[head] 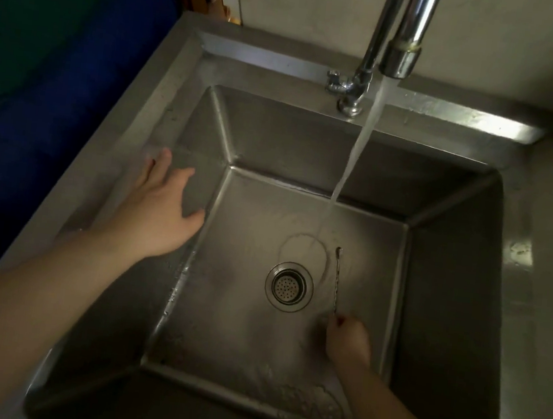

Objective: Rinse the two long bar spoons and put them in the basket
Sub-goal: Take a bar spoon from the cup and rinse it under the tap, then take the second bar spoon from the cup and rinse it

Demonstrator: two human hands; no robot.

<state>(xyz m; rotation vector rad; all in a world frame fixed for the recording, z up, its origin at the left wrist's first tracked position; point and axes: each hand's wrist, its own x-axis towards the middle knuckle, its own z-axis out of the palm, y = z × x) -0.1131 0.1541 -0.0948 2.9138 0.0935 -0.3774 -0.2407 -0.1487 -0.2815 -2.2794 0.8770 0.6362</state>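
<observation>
A thin, twisted long bar spoon (338, 280) lies along the bottom of the steel sink (447, 297), just right of the drain. My right hand (347, 343) is closed on its near end, low in the basin. The spoon's far tip sits close to where the running water (353, 156) lands. My left hand (161, 210) rests flat with fingers spread on the sink's left rim and wall, holding nothing. I see only one spoon, and no basket is in view.
The chrome faucet (403, 34) stands at the back and pours a steady stream. The round drain strainer (289, 286) sits mid-basin. Foam or bubbles lie near the front wall. A dark blue surface (41, 79) borders the sink at left.
</observation>
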